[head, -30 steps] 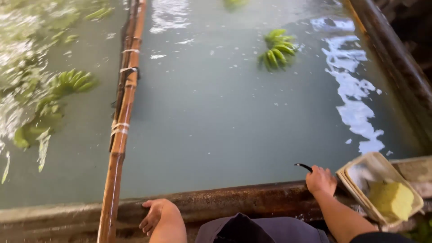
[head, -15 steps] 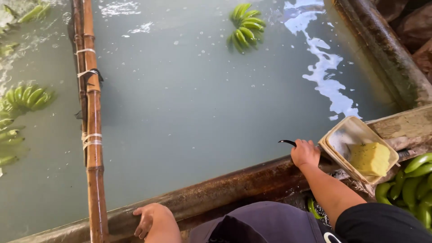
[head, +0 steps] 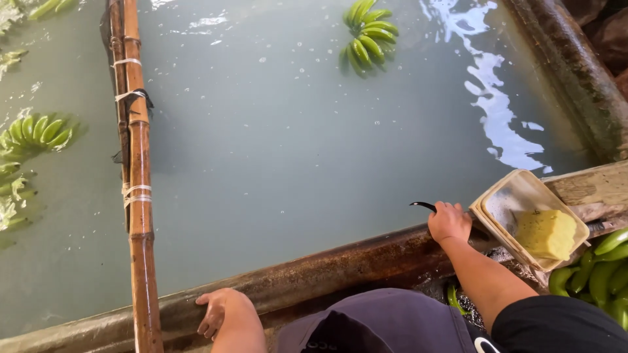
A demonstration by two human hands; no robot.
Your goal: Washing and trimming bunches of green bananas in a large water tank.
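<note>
At the tank's near rim, the right hand grips a curved dark knife beside the sponge tray, the left hand rests spread, and green banana clusters already float at upper centre, more bananas waiting lower right.

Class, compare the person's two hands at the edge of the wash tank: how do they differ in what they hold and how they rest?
The right hand is closed around a dark curved tool, while the left hand holds nothing. The left hand lies open on the tank rim; the right is fisted beside the tray with the yellow sponge. Both rest on the same rim.
</note>
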